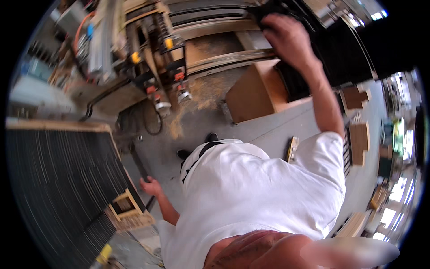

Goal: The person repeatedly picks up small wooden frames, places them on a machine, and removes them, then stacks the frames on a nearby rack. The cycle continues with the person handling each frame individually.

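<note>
Grey concrete floor (268,125), strewn with tan sawdust (177,125), spreads beneath us in a cluttered workshop. Nearest is our white short-sleeved shirt (260,188). Our left hand (151,185) hangs low with nothing visible in it, fingers loosely curled and slightly apart, near a large stack of black, thin-edged sheets (58,175) and a small pale wooden frame (133,201). Our right hand (286,38) reaches out, blurred, at a black object of unclear shape (273,8); we cannot tell whether its fingers grip or merely rest. That object lies beyond a brown box-like wooden cabinet (251,96). Left of it stand red-and-silver clamp-like fittings (180,83) on a wooden-railed machine (215,29). Bright windows (397,190) line the far right.
</note>
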The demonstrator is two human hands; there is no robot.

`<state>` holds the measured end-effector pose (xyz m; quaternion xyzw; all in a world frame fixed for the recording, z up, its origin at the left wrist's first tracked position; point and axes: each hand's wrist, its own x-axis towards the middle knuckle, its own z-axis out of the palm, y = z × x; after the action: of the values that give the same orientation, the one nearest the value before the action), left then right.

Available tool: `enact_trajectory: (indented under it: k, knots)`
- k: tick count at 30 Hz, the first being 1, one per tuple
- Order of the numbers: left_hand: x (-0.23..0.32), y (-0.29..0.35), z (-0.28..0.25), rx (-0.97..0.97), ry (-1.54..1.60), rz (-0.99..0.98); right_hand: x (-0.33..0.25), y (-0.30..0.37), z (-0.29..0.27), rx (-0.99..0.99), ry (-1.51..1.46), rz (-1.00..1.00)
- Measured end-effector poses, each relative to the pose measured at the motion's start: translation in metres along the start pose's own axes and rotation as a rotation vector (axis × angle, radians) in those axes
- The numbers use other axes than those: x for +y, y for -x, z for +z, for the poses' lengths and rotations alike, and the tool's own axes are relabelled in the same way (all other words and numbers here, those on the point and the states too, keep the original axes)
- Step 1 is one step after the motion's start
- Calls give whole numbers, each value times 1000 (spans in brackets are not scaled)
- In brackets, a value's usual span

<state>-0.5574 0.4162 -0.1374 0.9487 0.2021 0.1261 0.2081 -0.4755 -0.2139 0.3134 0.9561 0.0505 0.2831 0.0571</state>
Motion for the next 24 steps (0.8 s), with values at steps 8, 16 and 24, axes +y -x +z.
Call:
enact_trajectory:
  k: [8, 16, 24]
  knots:
    - [154, 31, 103, -577, 505, 56, 223, 86, -170, -328, 602, 600]
    - [319, -51, 88, -562, 653, 341, 254, 129, -175, -149, 231, 762]
    - [510, -230, 136, -396, 1006, 333, 92, 46, -146, 64, 248, 659]
